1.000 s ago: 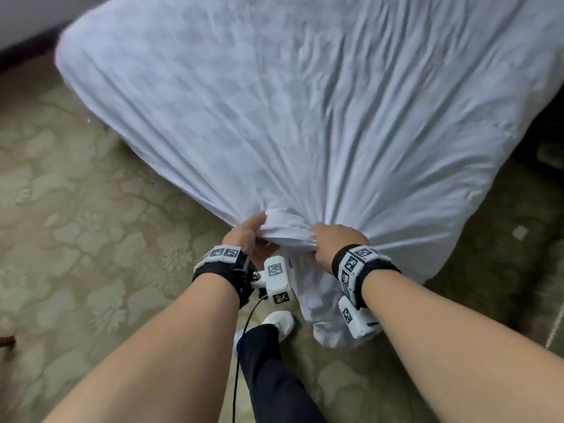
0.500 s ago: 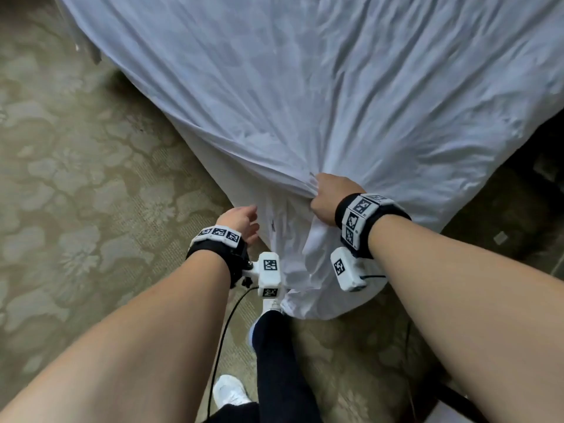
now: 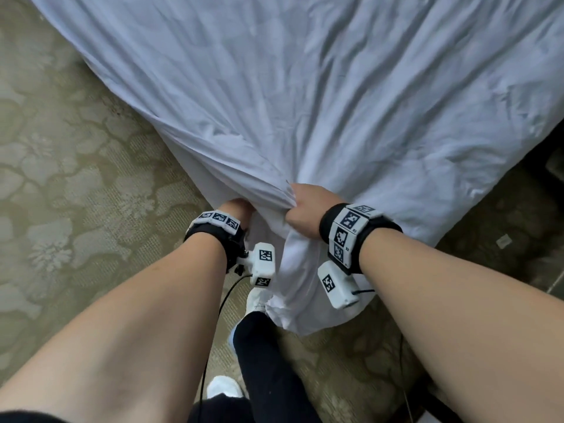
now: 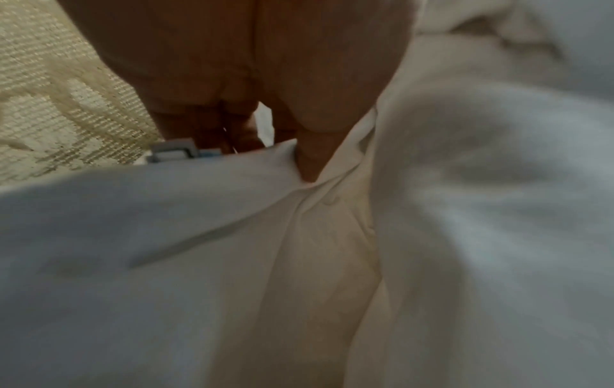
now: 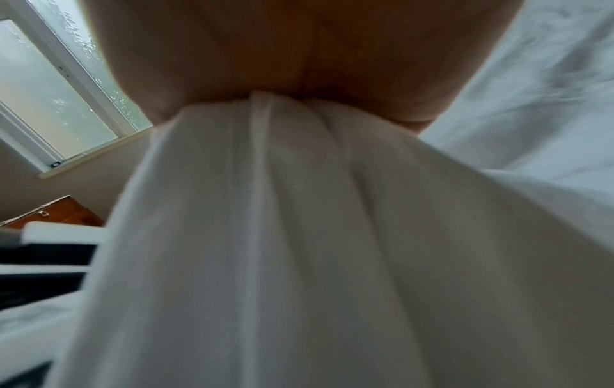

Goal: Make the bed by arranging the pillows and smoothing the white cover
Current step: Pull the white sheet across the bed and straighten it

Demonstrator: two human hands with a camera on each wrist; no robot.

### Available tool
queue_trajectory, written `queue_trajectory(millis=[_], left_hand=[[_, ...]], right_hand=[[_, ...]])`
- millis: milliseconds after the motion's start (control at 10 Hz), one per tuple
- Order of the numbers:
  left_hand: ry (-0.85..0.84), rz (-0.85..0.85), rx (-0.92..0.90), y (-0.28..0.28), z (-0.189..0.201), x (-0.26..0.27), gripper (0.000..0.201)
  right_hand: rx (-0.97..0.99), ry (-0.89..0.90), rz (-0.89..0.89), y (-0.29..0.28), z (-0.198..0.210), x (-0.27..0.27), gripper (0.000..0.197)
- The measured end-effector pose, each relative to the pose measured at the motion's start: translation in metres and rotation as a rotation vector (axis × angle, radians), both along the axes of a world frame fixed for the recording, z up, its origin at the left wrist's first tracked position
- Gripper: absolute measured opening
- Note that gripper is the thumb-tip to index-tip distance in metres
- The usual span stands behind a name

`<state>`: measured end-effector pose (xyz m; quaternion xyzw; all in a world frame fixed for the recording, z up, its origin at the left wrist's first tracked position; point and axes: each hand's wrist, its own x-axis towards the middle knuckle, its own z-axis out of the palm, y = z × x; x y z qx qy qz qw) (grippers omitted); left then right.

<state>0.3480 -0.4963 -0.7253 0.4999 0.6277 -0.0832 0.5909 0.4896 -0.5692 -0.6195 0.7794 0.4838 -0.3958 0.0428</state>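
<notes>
The white cover (image 3: 305,87) lies wrinkled over the bed, drawn into a bunch at the near corner. My right hand (image 3: 293,206) grips that bunch in a fist, and the tail of the cover (image 5: 299,236) hangs from my right hand (image 5: 299,52). My left hand (image 3: 239,207) sits lower and to the left, tucked under the taut fold. Its fingers (image 4: 216,78) run straight down behind the cover (image 4: 465,236) with their tips hidden, and the thumb (image 4: 312,157) presses into a crease. No pillows are in view.
Patterned beige carpet (image 3: 76,178) surrounds the bed corner. My leg in dark trousers (image 3: 262,355) and a white shoe (image 3: 256,297) stand right below the hanging cloth. Dark furniture (image 3: 552,166) is at the right. A window (image 5: 50,105) and a wooden cabinet (image 5: 60,212) show in the right wrist view.
My left hand let go of the bunched corner, dropped beside the hanging cloth, then moved in under the fold. My right hand has kept its grip throughout.
</notes>
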Motion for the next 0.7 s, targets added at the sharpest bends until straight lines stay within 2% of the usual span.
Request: queue_trajectory(millis=[100,200,300,400,500,600,700], left_hand=[[-0.108,0.343,-0.137,-0.005,-0.02,-0.02,0.052],[-0.16,0.578,-0.148,-0.017,-0.029,-0.051,0.057],[-0.093,0.501,-0.06,-0.05,-0.005,-0.082,0.052],[-0.069,0.349,0.073,-0.077,0.021,-0.096,0.032],[-0.18,0.358,0.144,-0.108,0.04,-0.101,0.025],[-0.345,0.497,0.192,-0.126,0.054,-0.104,0.031],[-0.606,0.744,0.092,-0.131,0.084,-0.116,0.026]], right_hand=[[-0.009,-0.024,-0.001,-0.005,-0.002,-0.009,0.035],[-0.013,-0.079,0.017,-0.017,-0.002,-0.026,0.048],[-0.002,-0.109,0.024,-0.03,0.0,-0.058,0.046],[-0.009,-0.173,0.072,-0.037,0.006,-0.088,0.051],[0.005,-0.219,0.083,-0.041,0.019,-0.103,0.05],[0.049,-0.257,0.066,-0.045,0.04,-0.105,0.045],[0.094,-0.295,0.086,-0.048,0.066,-0.103,0.039]])
